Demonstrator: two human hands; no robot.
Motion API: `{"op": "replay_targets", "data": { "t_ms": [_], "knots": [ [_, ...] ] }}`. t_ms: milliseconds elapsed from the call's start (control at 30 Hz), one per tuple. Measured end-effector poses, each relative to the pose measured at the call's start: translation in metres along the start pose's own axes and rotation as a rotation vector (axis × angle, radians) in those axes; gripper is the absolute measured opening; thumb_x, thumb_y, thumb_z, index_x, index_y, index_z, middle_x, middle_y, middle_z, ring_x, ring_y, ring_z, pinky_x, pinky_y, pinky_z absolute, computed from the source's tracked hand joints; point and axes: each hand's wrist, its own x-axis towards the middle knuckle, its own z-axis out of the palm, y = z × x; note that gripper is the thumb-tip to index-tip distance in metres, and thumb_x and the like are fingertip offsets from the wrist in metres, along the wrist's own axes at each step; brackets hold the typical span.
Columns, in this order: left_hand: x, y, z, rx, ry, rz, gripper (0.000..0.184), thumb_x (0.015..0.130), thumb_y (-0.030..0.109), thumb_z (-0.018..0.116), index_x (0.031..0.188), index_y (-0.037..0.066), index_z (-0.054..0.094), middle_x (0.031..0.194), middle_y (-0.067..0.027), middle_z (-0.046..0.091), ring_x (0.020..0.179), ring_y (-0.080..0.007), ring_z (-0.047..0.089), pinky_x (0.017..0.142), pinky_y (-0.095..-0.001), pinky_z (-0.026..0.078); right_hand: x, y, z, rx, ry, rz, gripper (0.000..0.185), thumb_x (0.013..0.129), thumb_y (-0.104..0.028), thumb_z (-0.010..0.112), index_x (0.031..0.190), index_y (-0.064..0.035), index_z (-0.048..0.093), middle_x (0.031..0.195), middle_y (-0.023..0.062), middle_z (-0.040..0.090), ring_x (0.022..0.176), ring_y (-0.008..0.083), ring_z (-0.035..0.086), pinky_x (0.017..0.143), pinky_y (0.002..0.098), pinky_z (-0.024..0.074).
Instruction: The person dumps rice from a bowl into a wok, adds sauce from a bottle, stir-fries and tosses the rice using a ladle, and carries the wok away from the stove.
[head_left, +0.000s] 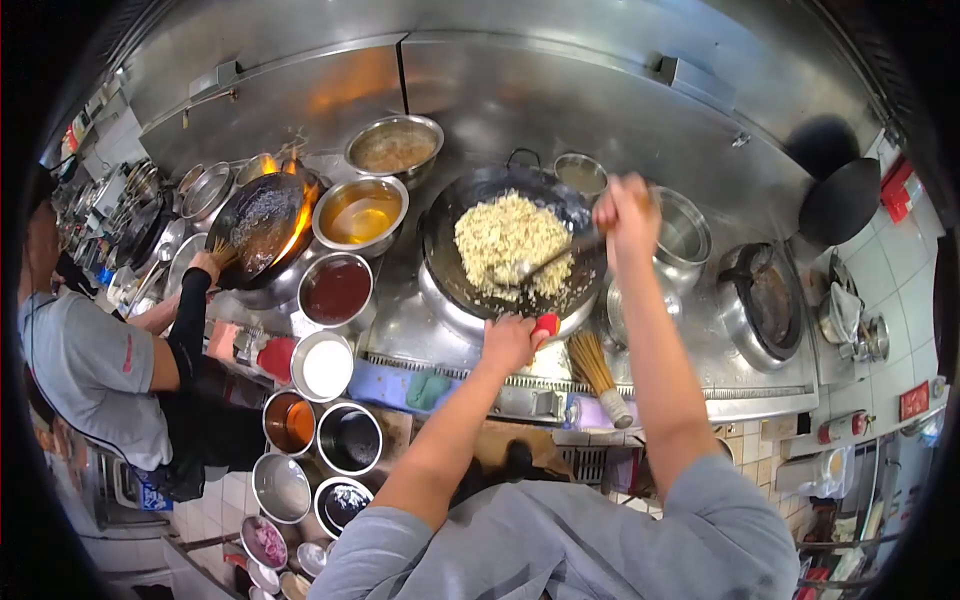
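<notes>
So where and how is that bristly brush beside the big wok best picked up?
I'd take the brush by its pale bound end, from the near side, the grip closing across it: that end is narrow and points this way, while the bristles fan out toward the wok.

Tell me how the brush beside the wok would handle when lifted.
The brush is likely light, being a bundle of thin strips. It would probably be stiff, since they look straight and gathered at the pale end, but the loose tips may flex. That end looks round, so it might roll.
</notes>
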Motion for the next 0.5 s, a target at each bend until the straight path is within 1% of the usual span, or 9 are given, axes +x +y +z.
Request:
{"op": "replay_targets", "data": {
  "t_ms": [33, 67, 200, 267, 300, 333, 367, 400, 500],
  "knots": [
    [0.000, -0.005, 0.002, -0.047, 0.028, 0.027, 0.038, 0.089, 0.048, 0.059, 0.086, 0.010, 0.065, 0.087, -0.0069, 0.066, 0.092, -0.0289, 0.060, 0.076, -0.0487, 0.043, 0.040, 0.002, 0.006, -0.063, -0.122, 0.039, 0.031, 0.093, -0.015, 0.062, 0.071, -0.0138, 0.041, 0.055, -0.0019, 0.040, 0.045, 0.0114, 0.039, 0.045, 0.0289, 0.0367],
    [0.003, -0.006, -0.001, -0.041, -0.037, 0.035, 0.038, 0.089, 0.047, 0.059, 0.085, 0.010, 0.065, 0.085, -0.0070, 0.065, 0.092, -0.0303, 0.060, 0.073, -0.0482, 0.045, 0.071, 0.000, 0.026, -0.073, -0.072, 0.004, 0.035, 0.093, -0.017, 0.062, 0.066, -0.0144, 0.040, 0.050, -0.0023, 0.037, 0.038, 0.0115, 0.034, 0.038, 0.0291, 0.0315],
    [0.006, -0.011, 0.005, -0.082, -0.007, 0.046, 0.039, 0.089, 0.047, 0.060, 0.082, 0.009, 0.064, 0.084, -0.0076, 0.065, 0.091, -0.0306, 0.061, 0.074, -0.0475, 0.046, 0.099, -0.073, 0.066, -0.075, -0.041, -0.039, 0.039, 0.094, -0.022, 0.063, 0.063, -0.0152, 0.041, 0.049, -0.0022, 0.037, 0.037, 0.0107, 0.035, 0.037, 0.0283, 0.0302],
    [0.003, -0.015, 0.007, -0.098, 0.038, 0.059, 0.039, 0.089, 0.047, 0.060, 0.081, 0.009, 0.064, 0.084, -0.0079, 0.065, 0.090, -0.0306, 0.061, 0.074, -0.0476, 0.046, 0.083, -0.082, 0.050, 0.016, -0.170, -0.235, 0.039, 0.093, -0.027, 0.064, 0.063, -0.0150, 0.043, 0.049, -0.0023, 0.041, 0.038, 0.0099, 0.038, 0.037, 0.0275, 0.0314],
    [0.003, -0.012, 0.003, -0.082, 0.038, 0.049, 0.038, 0.088, 0.047, 0.060, 0.081, 0.010, 0.065, 0.083, -0.0078, 0.065, 0.089, -0.0303, 0.061, 0.073, -0.0474, 0.045, 0.074, -0.043, 0.049, -0.053, -0.055, -0.248, 0.038, 0.091, -0.021, 0.067, 0.060, -0.0115, 0.046, 0.053, -0.0004, 0.047, 0.044, 0.0090, 0.043, 0.042, 0.0282, 0.0340],
    [0.002, -0.008, -0.001, -0.068, 0.037, 0.043, 0.038, 0.088, 0.048, 0.061, 0.081, 0.010, 0.065, 0.082, -0.0078, 0.064, 0.088, -0.0299, 0.061, 0.072, -0.0473, 0.045, 0.084, 0.029, 0.035, -0.513, 0.032, -0.415, 0.037, 0.088, -0.018, 0.066, 0.059, -0.0097, 0.046, 0.056, -0.0001, 0.050, 0.053, 0.0094, 0.046, 0.049, 0.0310, 0.0377],
    [0.003, -0.007, -0.005, -0.067, 0.041, 0.044, 0.038, 0.088, 0.048, 0.061, 0.081, 0.010, 0.065, 0.082, -0.0078, 0.064, 0.088, -0.0299, 0.061, 0.072, -0.0473, 0.045, 0.076, 0.072, 0.027, -0.408, -0.134, -0.376, 0.034, 0.087, -0.018, 0.065, 0.059, -0.0073, 0.047, 0.056, -0.0008, 0.050, 0.058, 0.0103, 0.047, 0.054, 0.0328, 0.0394],
    [0.007, -0.006, -0.009, -0.036, 0.022, 0.012, 0.037, 0.088, 0.048, 0.061, 0.083, 0.011, 0.065, 0.084, -0.0072, 0.064, 0.089, -0.0289, 0.061, 0.072, -0.0470, 0.043, 0.093, 0.080, 0.029, -0.438, -0.243, -0.304, 0.033, 0.086, -0.018, 0.066, 0.060, -0.0072, 0.048, 0.055, -0.0006, 0.050, 0.055, 0.0113, 0.048, 0.052, 0.0325, 0.0393],
    [-0.012, 0.003, -0.004, -0.013, 0.002, -0.027, 0.036, 0.087, 0.048, 0.063, 0.088, 0.012, 0.066, 0.088, -0.0062, 0.063, 0.091, -0.0271, 0.060, 0.073, -0.0465, 0.039, 0.122, 0.004, 0.047, -0.308, -0.088, -0.070, 0.034, 0.089, -0.021, 0.063, 0.059, -0.0115, 0.050, 0.053, -0.0024, 0.048, 0.046, 0.0097, 0.047, 0.045, 0.0291, 0.0361]
  ]
}}
